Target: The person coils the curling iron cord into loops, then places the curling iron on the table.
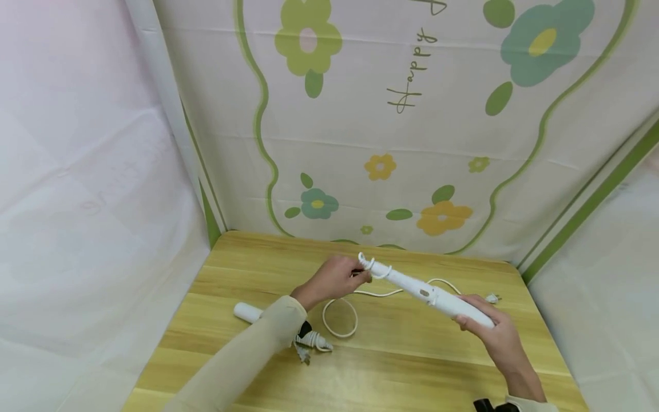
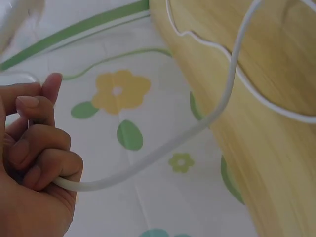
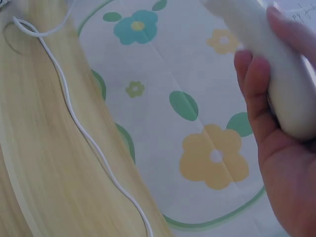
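My right hand (image 1: 494, 332) grips the thick end of a white stick-shaped corded appliance (image 1: 412, 286), held at a slant above the table. In the right wrist view, the fingers and thumb wrap round its smooth rounded body (image 3: 291, 94). Turns of white power cord (image 1: 378, 295) loop round the narrow far end. Beside that end, my left hand (image 1: 334, 277) holds the cord. The left wrist view shows curled fingers round the cord (image 2: 148, 160), which hangs away from the palm toward the table.
Cord trails over the wooden table (image 1: 412, 355) in a loop, ending at a plug (image 1: 492, 298) on the right. A second white stick-shaped appliance (image 1: 247, 312) lies under the left forearm, with a wound cord (image 1: 311, 340) and plug (image 1: 304, 355). Flower-printed cloth (image 1: 381, 131) walls the table.
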Demonstrator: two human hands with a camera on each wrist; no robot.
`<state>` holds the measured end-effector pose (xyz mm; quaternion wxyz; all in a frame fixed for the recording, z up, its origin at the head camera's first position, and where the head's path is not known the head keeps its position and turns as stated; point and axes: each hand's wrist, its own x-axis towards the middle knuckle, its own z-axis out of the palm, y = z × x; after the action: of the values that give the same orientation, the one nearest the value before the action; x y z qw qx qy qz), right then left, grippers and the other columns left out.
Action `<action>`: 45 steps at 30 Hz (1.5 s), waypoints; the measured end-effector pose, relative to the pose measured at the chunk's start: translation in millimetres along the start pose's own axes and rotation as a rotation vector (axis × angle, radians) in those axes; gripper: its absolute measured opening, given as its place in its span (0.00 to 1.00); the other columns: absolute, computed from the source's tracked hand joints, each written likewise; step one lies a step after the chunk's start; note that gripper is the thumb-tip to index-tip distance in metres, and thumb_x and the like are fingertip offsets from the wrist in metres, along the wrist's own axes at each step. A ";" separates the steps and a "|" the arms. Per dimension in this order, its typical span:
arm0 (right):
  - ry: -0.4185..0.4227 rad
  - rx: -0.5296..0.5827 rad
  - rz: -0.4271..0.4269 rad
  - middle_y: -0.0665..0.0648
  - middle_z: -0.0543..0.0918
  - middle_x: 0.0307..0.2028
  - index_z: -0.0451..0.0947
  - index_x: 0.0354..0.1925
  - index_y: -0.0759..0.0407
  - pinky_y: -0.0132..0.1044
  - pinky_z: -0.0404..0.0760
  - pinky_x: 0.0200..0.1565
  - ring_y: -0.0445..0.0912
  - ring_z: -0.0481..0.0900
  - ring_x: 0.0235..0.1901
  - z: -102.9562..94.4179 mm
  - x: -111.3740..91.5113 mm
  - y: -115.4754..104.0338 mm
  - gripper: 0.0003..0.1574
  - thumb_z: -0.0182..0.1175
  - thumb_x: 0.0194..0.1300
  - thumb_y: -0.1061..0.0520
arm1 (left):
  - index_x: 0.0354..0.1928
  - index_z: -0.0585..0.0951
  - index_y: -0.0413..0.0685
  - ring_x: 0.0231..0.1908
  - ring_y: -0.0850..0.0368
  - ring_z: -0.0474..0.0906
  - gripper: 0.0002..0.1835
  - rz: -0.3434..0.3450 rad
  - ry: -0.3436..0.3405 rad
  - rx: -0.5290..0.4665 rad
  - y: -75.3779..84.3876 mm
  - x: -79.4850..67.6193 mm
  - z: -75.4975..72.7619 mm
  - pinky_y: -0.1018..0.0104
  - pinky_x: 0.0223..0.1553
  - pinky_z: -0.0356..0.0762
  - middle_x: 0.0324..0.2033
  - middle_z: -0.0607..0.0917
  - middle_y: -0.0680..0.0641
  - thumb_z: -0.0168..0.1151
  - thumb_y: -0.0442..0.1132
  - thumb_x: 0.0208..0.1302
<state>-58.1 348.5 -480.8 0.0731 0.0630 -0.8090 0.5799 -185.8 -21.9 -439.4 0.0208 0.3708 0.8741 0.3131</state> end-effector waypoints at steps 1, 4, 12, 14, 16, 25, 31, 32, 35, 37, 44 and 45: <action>0.023 0.001 0.024 0.37 0.87 0.57 0.80 0.67 0.72 0.30 0.88 0.42 0.34 0.84 0.46 0.4 1.7 0.0 0.27 0.68 0.72 0.71 | 0.45 0.93 0.52 0.22 0.69 0.68 0.12 0.001 -0.002 0.006 2.4 -2.0 2.2 0.73 0.28 0.67 0.35 0.94 0.54 0.61 0.43 0.83; 0.072 -0.042 0.069 0.35 0.87 0.56 0.80 0.68 0.71 0.30 0.88 0.42 0.34 0.86 0.43 1.4 5.6 0.6 0.28 0.70 0.74 0.66 | 0.42 0.93 0.54 0.20 0.71 0.66 0.16 0.023 -0.002 0.012 9.7 -6.9 5.6 0.75 0.28 0.67 0.31 0.92 0.57 0.58 0.47 0.85; 0.078 -0.223 0.032 0.25 0.82 0.52 0.84 0.65 0.66 0.32 0.88 0.37 0.34 0.85 0.39 8.2 8.3 3.4 0.27 0.75 0.71 0.61 | 0.37 0.90 0.56 0.19 0.70 0.61 0.17 0.067 -0.002 0.101 17.0 -12.8 6.8 0.75 0.26 0.60 0.19 0.78 0.60 0.58 0.47 0.86; 0.075 -0.261 0.018 0.24 0.82 0.52 0.86 0.64 0.62 0.32 0.88 0.36 0.35 0.85 0.38 10.2 9.0 3.8 0.27 0.76 0.70 0.59 | 0.34 0.88 0.57 0.18 0.70 0.60 0.17 0.065 -0.005 0.120 17.4 -13.6 6.7 0.75 0.24 0.58 0.17 0.74 0.61 0.58 0.48 0.86; 0.078 -0.287 0.015 0.24 0.81 0.51 0.87 0.64 0.60 0.32 0.87 0.35 0.35 0.85 0.36 11.3 9.7 4.6 0.27 0.77 0.69 0.58 | 0.32 0.86 0.57 0.18 0.70 0.59 0.18 0.063 -0.006 0.131 17.9 -13.8 7.0 0.75 0.24 0.57 0.17 0.71 0.61 0.58 0.48 0.86; 0.153 -0.444 0.014 0.44 0.88 0.52 0.89 0.61 0.55 0.31 0.81 0.35 0.31 0.80 0.39 12.0 11.8 7.9 0.26 0.80 0.66 0.52 | 0.44 0.90 0.52 0.21 0.72 0.68 0.13 0.036 -0.053 0.085 18.0 -13.0 2.1 0.76 0.30 0.69 0.24 0.83 0.60 0.59 0.46 0.84; 0.081 -0.458 0.009 0.61 0.89 0.57 0.89 0.62 0.55 0.32 0.80 0.33 0.32 0.80 0.39 8.2 11.7 2.6 0.27 0.79 0.67 0.51 | 0.46 0.90 0.54 0.27 0.70 0.75 0.12 0.055 -0.021 0.103 10.7 -5.9 -18.9 0.70 0.36 0.77 0.33 0.90 0.58 0.59 0.46 0.84; 0.053 -0.455 0.008 0.61 0.89 0.57 0.89 0.62 0.54 0.33 0.79 0.34 0.33 0.80 0.39 7.2 11.3 1.6 0.26 0.79 0.68 0.51 | 0.46 0.90 0.54 0.29 0.69 0.78 0.12 0.066 -0.013 0.104 9.0 -3.9 -22.8 0.69 0.38 0.79 0.35 0.91 0.57 0.59 0.47 0.85; -0.029 -0.423 0.007 0.56 0.90 0.57 0.89 0.62 0.52 0.33 0.79 0.36 0.34 0.81 0.41 4.3 9.6 -0.6 0.25 0.78 0.69 0.51 | 0.50 0.91 0.54 0.37 0.66 0.85 0.13 0.091 -0.002 0.119 3.9 1.5 -31.7 0.65 0.45 0.84 0.43 0.94 0.56 0.59 0.48 0.85; -0.074 -0.397 -0.003 0.48 0.89 0.57 0.89 0.62 0.52 0.33 0.79 0.38 0.34 0.81 0.43 2.9 8.0 -0.9 0.25 0.78 0.69 0.53 | 0.51 0.91 0.54 0.39 0.65 0.87 0.13 0.103 -0.011 0.118 0.5 4.2 -35.2 0.64 0.46 0.84 0.45 0.94 0.55 0.58 0.48 0.85; -0.148 -0.270 -0.080 0.34 0.86 0.54 0.89 0.60 0.58 0.34 0.83 0.38 0.36 0.82 0.44 0.7 3.4 -0.8 0.24 0.77 0.66 0.64 | 0.51 0.91 0.58 0.31 0.67 0.80 0.13 0.128 -0.078 0.044 -9.0 8.5 -34.5 0.68 0.38 0.78 0.37 0.91 0.58 0.59 0.50 0.85; -0.161 -0.245 -0.087 0.33 0.86 0.55 0.89 0.60 0.59 0.35 0.84 0.38 0.36 0.82 0.44 0.5 3.2 -1.2 0.24 0.76 0.66 0.66 | 0.50 0.92 0.59 0.30 0.68 0.79 0.13 0.133 -0.092 0.025 -9.6 8.6 -33.6 0.68 0.37 0.77 0.35 0.90 0.59 0.59 0.50 0.85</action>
<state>-61.1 347.6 -479.2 0.0400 0.1347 -0.8735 0.4662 -207.1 -39.2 -416.1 0.0353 0.4423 0.8494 0.2858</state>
